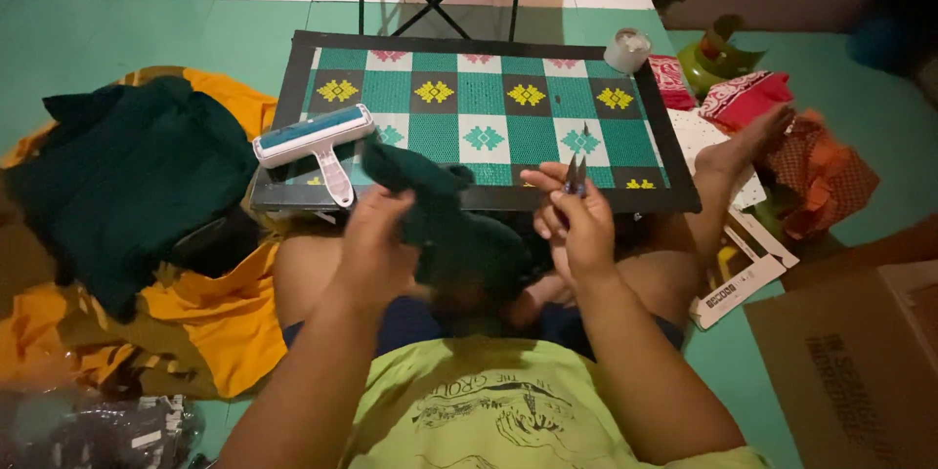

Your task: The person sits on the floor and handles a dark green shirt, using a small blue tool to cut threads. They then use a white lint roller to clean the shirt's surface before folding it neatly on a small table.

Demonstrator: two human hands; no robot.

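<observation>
Green floor around a low patterned table (pixel 489 44), black-rimmed, its near edge just ahead of both hands. Table top is mostly bare in the middle and right; a blue-and-white lint roller (pixel 318 142) sits on its left near corner, handle pointing toward the person. A white cup (pixel 626 49) stands at the far right corner. Left side is crowded: dark green fabric pile (pixel 127 176) on orange cloth (pixel 220 318). Right side has red patterned cloths (pixel 747 98), a cardboard box (pixel 860 362), and the person's foot (pixel 747 142) along the table's right edge.

Left hand (pixel 376 244) is closed, gripping a dark green garment (pixel 454 230) that hangs over the lap between the hands. Right hand (pixel 576 220) is closed around small thread snips (pixel 576 176), blades up, just beside the garment's right edge, not touching it.
</observation>
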